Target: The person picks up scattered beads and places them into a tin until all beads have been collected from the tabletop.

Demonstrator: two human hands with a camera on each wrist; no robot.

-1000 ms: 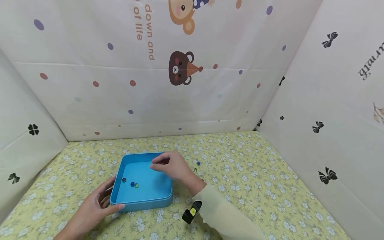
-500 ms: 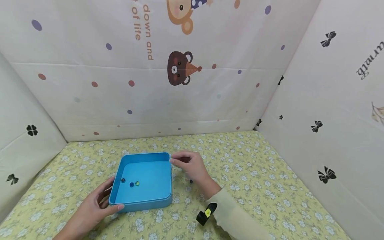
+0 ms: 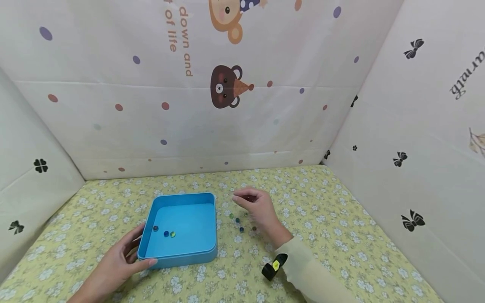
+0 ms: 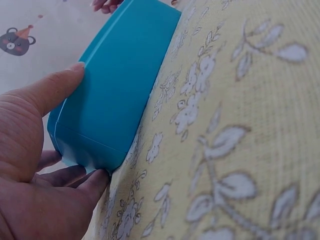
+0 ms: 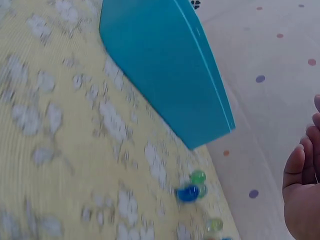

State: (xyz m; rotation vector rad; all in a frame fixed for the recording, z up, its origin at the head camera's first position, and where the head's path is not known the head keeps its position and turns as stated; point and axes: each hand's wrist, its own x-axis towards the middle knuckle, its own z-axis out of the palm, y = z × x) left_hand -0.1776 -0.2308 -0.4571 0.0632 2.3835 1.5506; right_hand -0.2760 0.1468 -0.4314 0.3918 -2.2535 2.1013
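Nearest you, a black strap with a yellow patch circles your right cuff. Your left hand grips the near left corner of a shallow, light-blue, round-cornered square tray, apparently plastic: thumb against the near wall, fingers bent round the left one. The tray sits flat, left of the middle of a pale-yellow tablecloth printed with white flowers.

Toward the tray's left edge lie three small, glassy round marbles: a dark brown marble by the left wall, then a blue marble just beside a yellow-green marble.

Beyond the tray's right edge, five show on the cloth: a loose navy marble, a loose brown marble, a loose blue marble, a loose green marble and a second green marble close to your palm.

Your right hand hovers there, loosely bent, thumb near fingertips, seemingly holding nothing. Behind the far edge stands a white wall sheet.

The likeliest trouble is rolling: a pinch at the crowded blue and green pair could nudge its neighbour away, and a low wrist could sweep the loose marbles. Tilting the tray with your left hand would send its three sliding together.
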